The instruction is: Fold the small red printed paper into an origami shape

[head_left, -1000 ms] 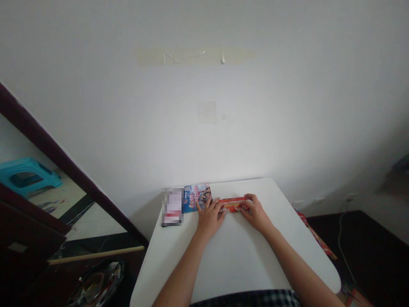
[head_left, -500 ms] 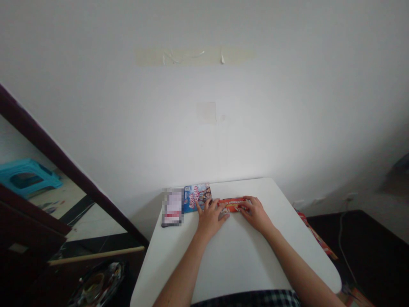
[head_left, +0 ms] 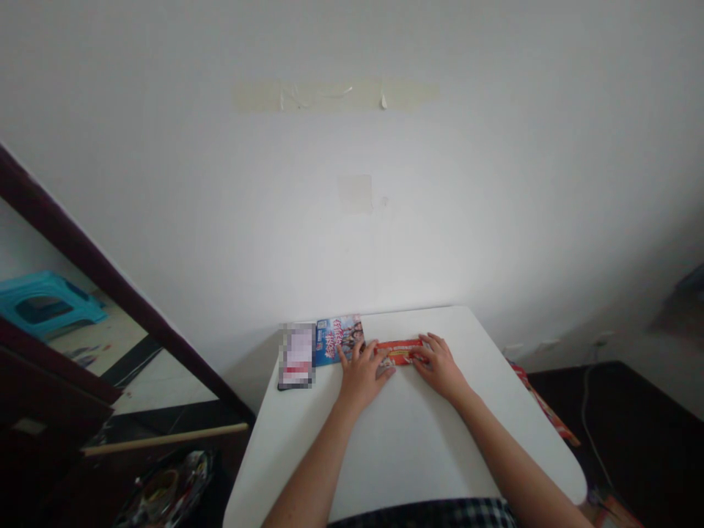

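Evidently both hands are busy at the red printed paper strip, which lies flat across the far half of the white table, just short of the wall. With that strip as the dial's centre and the wall at twelve, the left hand comes in from eight o'clock, palm down, its fingers spread; they rest over the strip's left end and by the near corner of the blue printed leaflet, while the thumb reaches out along the near side. The right hand sits between three and four o'clock, fingers bent over the strip's right end and the thumb tucked close; whether they pinch the paper or merely press it, one cannot tell. The leaflet lies at about nine o'clock, and beyond it, beside its left edge, is a dark-edged rectangular object too pixelated to identify. Farther out, a turquoise plastic stool shows slightly past nine, and a yellowish tape strip marks the wall between eleven and twelve.
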### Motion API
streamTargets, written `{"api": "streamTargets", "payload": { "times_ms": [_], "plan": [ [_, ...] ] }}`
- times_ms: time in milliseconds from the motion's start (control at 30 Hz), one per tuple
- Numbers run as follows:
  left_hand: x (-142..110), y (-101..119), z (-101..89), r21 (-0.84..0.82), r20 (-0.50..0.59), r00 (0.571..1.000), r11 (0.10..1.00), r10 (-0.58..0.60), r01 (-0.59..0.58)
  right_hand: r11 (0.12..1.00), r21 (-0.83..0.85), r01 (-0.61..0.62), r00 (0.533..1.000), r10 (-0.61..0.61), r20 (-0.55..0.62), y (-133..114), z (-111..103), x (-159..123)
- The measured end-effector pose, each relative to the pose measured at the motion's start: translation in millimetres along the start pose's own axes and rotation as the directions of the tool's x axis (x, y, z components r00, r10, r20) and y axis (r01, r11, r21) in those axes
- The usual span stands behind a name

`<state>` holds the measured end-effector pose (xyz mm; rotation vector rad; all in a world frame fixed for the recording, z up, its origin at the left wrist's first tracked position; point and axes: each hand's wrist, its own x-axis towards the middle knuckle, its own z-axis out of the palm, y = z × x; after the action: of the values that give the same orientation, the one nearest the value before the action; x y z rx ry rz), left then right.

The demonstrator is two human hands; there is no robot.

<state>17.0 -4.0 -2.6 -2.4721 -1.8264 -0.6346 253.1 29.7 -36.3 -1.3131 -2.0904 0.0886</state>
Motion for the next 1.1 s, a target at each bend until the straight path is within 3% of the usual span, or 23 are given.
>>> {"api": "streamTargets", "payload": {
  "times_ms": [1100],
  "plan": [
    [1.3,0.2,4.0,0.018,-0.072,0.997,1.0,-0.009,0.01,1.0,-0.021,-0.014,1.0,0.014,0.013,-6.8,-4.7,1.1]
  ]
}}
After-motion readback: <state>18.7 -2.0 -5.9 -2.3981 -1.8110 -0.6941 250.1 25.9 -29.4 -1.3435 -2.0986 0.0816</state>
